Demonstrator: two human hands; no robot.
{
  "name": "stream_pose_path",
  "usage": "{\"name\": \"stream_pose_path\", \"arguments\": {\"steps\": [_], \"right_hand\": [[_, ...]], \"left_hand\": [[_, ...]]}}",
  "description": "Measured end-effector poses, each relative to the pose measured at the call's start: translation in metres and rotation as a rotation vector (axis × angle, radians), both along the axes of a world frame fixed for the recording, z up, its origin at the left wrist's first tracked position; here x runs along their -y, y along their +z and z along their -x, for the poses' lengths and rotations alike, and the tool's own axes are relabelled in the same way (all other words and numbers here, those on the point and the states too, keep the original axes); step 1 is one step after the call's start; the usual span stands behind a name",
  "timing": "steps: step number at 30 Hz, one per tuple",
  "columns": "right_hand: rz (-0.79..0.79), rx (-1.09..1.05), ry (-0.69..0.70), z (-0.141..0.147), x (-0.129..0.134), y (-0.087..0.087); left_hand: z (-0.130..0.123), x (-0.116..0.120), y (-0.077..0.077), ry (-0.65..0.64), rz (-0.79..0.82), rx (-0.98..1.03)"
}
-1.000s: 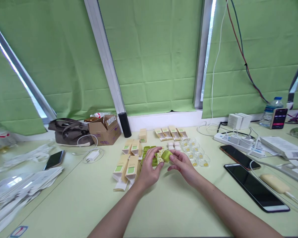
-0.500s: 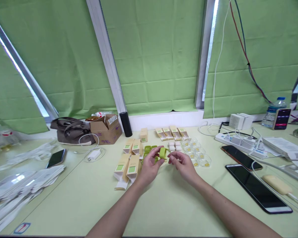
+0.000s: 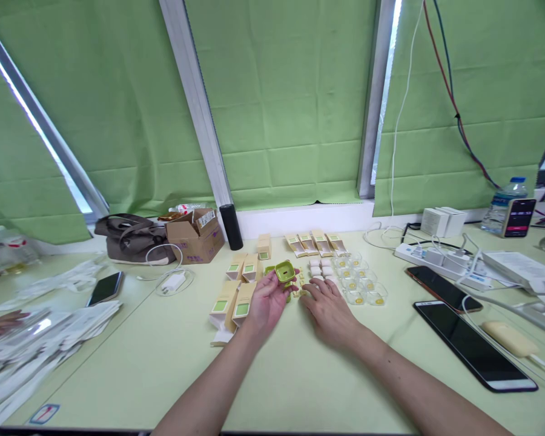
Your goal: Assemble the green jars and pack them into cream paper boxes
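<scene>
My left hand [image 3: 267, 303] is closed around a small green square plastic case [image 3: 284, 272], tilted so that its hollow inside and a dark slot face me. Low over the table, my right hand [image 3: 329, 309] has its fingers bent down at a group of small yellow pieces [image 3: 301, 280]. Its thumb and fingertips are partly hidden, and what they pinch, if anything, cannot be made out. Just beyond that hand stand several small white rolls [image 3: 315, 267]. Clear plastic cups with yellow centres [image 3: 366, 284] lie to its right. More green cases are mostly hidden behind my left hand.
Open kraft boxes [image 3: 224, 303] stand left of my hands, and more kraft boxes [image 3: 320, 242] lie at the back. Phones [image 3: 475, 345], a power strip [image 3: 427, 257] and cables are on the right. At far left, another person's hand [image 3: 2, 326] touches white packets [image 3: 72, 330].
My left hand has turned the green case so its inside faces me. My right hand has moved away from it, down to the yellow pieces. Another person's hand has appeared at far left.
</scene>
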State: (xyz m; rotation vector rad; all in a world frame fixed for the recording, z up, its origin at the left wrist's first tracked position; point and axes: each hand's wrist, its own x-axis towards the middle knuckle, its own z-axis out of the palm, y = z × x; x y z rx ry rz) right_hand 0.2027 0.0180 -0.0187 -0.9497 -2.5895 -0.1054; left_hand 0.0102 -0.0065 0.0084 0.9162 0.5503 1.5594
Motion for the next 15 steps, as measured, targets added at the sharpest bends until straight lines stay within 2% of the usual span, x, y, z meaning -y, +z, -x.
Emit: {"name": "stream_pose_path", "arguments": {"steps": [7, 15], "right_hand": [[-0.002, 0.049, 0.003, 0.0030, 0.0007, -0.0019], [-0.015, 0.080, -0.005, 0.0061, 0.0000, -0.0010]], "left_hand": [[-0.0006, 0.0042, 0.0023, -0.062, -0.009, 0.002], [-0.0019, 0.0072, 0.0050, -0.069, -0.022, -0.047]]}}
